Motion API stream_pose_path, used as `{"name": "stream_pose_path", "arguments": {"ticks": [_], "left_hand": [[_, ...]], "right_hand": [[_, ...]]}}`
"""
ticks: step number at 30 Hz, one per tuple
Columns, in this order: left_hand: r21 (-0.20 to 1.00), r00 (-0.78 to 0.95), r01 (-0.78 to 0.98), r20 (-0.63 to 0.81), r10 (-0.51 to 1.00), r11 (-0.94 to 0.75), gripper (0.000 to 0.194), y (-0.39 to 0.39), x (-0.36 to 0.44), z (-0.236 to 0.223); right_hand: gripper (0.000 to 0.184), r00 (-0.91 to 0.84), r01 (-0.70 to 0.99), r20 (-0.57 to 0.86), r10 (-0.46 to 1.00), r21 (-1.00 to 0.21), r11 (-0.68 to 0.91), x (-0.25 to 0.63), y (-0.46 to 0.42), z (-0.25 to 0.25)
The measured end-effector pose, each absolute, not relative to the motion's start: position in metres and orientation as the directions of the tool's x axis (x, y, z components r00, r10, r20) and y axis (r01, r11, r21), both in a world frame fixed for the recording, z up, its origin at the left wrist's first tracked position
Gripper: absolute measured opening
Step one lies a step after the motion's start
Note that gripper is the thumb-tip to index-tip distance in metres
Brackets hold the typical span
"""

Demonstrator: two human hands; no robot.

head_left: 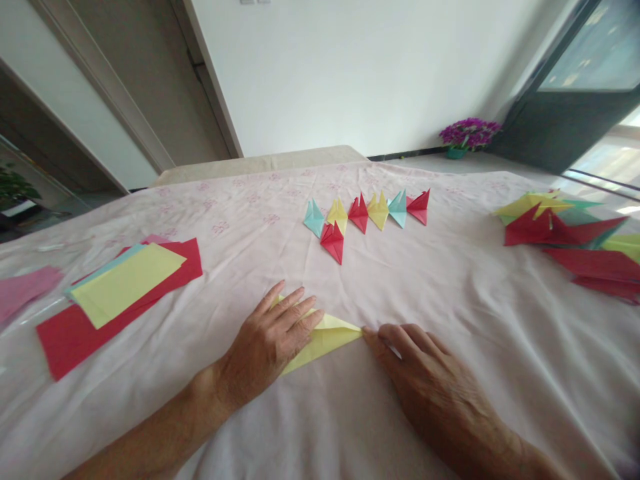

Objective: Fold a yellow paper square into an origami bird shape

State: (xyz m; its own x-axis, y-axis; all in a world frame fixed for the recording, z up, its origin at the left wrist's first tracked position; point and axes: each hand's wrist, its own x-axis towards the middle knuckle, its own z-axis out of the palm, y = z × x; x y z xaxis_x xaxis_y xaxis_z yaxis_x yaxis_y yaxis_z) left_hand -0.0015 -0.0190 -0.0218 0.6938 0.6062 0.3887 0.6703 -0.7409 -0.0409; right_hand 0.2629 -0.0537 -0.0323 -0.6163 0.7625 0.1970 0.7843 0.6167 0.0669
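A folded yellow paper (327, 337) lies on the pale pink tablecloth (450, 280) in front of me. My left hand (273, 337) rests flat on its left part, fingers stretched out and pressing it down. My right hand (425, 373) lies to the right, and its fingertips touch the paper's pointed right tip. A row of small folded paper figures (367, 217) in blue, yellow and red stands farther back at the middle.
A stack of flat red, yellow and blue sheets (120, 290) lies at the left, with pink sheets (23, 290) beyond. More folded red, yellow and green pieces (575, 240) are heaped at the right. A pot of purple flowers (467, 137) stands on the floor by a dark door.
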Motion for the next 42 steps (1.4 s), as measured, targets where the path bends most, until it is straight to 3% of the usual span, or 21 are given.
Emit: {"name": "stream_pose_path", "arguments": {"ticks": [14, 21, 27, 32, 42], "left_hand": [[-0.098, 0.704, 0.667, 0.406, 0.582, -0.738, 0.03, -0.015, -0.003, -0.03], [-0.154, 0.717, 0.69, 0.279, 0.638, -0.708, 0.041, -0.023, -0.001, -0.028], [-0.074, 0.668, 0.742, 0.156, 0.727, -0.666, 0.043, -0.032, 0.007, -0.02], [-0.047, 0.605, 0.794, 0.152, 0.781, -0.606, 0.08, -0.041, 0.012, -0.021], [-0.028, 0.581, 0.809, 0.183, 0.793, -0.587, 0.095, -0.047, 0.016, -0.027]], "right_hand": [[0.041, -0.631, 0.774, 0.22, 0.744, 0.103, 0.625, 0.263, -0.054, -0.03], [0.039, -0.636, 0.768, 0.227, 0.738, 0.096, 0.633, 0.261, -0.053, -0.026], [0.039, -0.634, 0.771, 0.223, 0.741, 0.107, 0.627, 0.262, -0.054, -0.028], [0.041, -0.634, 0.77, 0.246, 0.733, 0.105, 0.63, 0.263, -0.054, -0.029], [0.04, -0.615, 0.786, 0.241, 0.751, 0.108, 0.609, 0.263, -0.054, -0.027]]}}
